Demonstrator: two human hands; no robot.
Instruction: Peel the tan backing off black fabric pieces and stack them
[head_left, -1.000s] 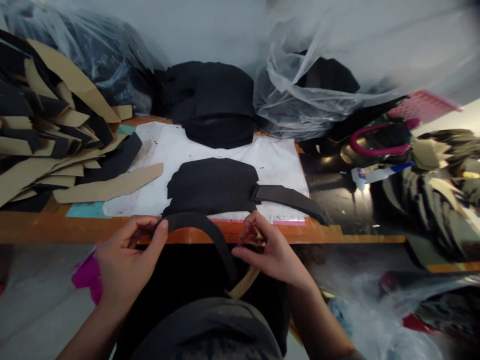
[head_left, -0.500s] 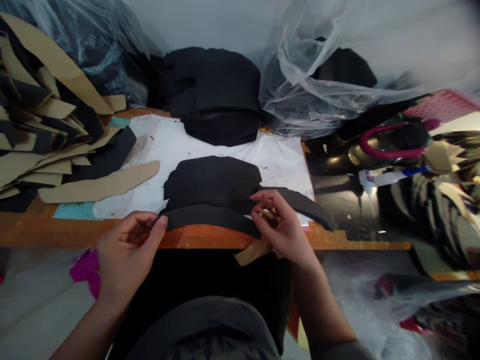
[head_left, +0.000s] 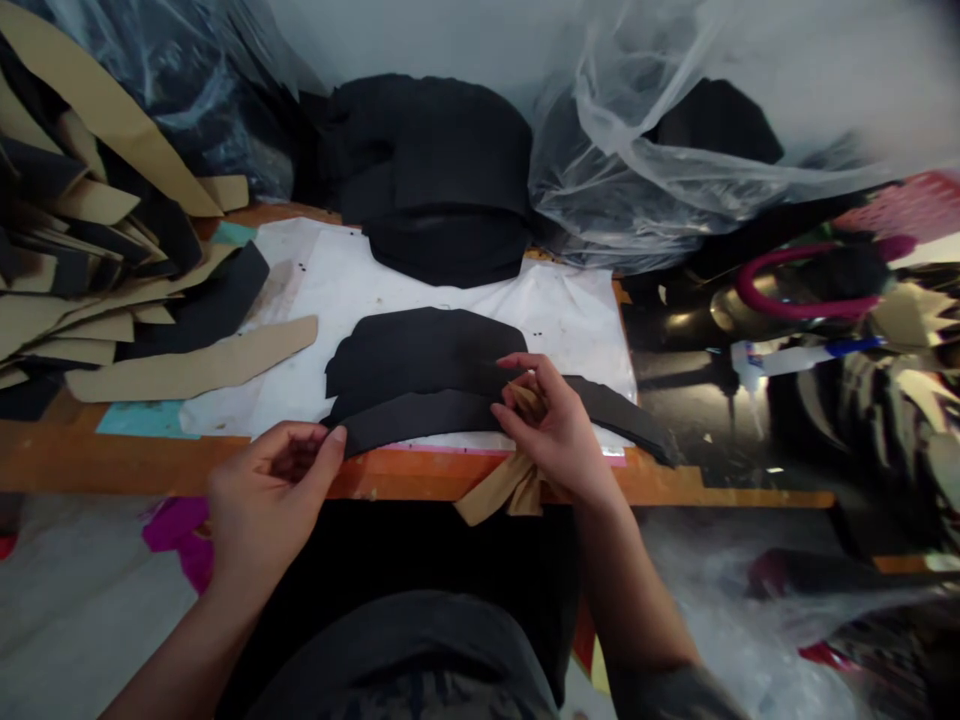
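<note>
My left hand (head_left: 279, 490) pinches the left end of a curved black strip (head_left: 420, 418) between thumb and fingers. The strip lies along the lower edge of a larger black panel (head_left: 427, 350) on a white sheet. At the strip's right end is my right hand (head_left: 555, 430), its fingers curled round crumpled tan paper strips (head_left: 495, 485) that dangle past the table edge. Its thumb and index finger reach toward the strip's end; whether they grip it I cannot tell. Another dark curved strip (head_left: 619, 412) lies to the right of this hand.
A tan-faced strip (head_left: 195, 358) lies at left beside a heap of tan and black pieces (head_left: 82, 240). Behind the white sheet (head_left: 292, 290) stands a black stack (head_left: 457, 150). Plastic bags flank it. A white bottle with a blue end (head_left: 795, 358) lies at right.
The black strip has moved up against the panel's lower edge, away from the table's front edge. My right hand has risen slightly, and more of the tan paper hangs below it.
</note>
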